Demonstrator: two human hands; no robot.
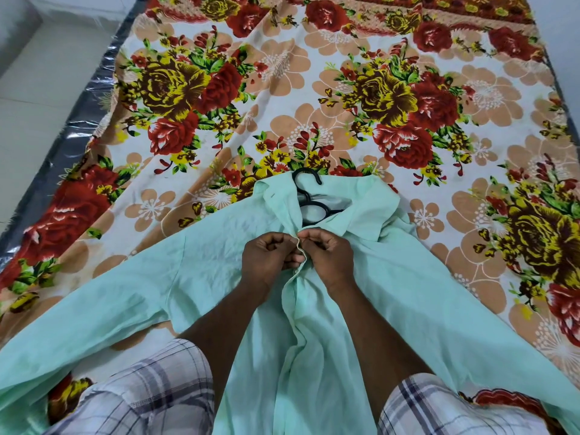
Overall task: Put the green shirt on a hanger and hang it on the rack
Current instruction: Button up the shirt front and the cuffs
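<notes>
A pale green shirt (408, 277) lies spread on the bed in front of me, collar away from me, sleeves out to both sides. A black plastic hanger (309, 196) sits inside it; its hook and neck loops show through the open collar. My left hand (270, 255) and my right hand (326, 251) meet at the front placket just below the collar. Each pinches an edge of the shirt front with curled fingers, the two edges drawn together.
The bed carries a floral bedsheet (314, 89) in red, yellow and peach. A shiny grey mattress edge (81, 114) runs along the left, with white floor tiles (31, 73) beyond. No rack is in view.
</notes>
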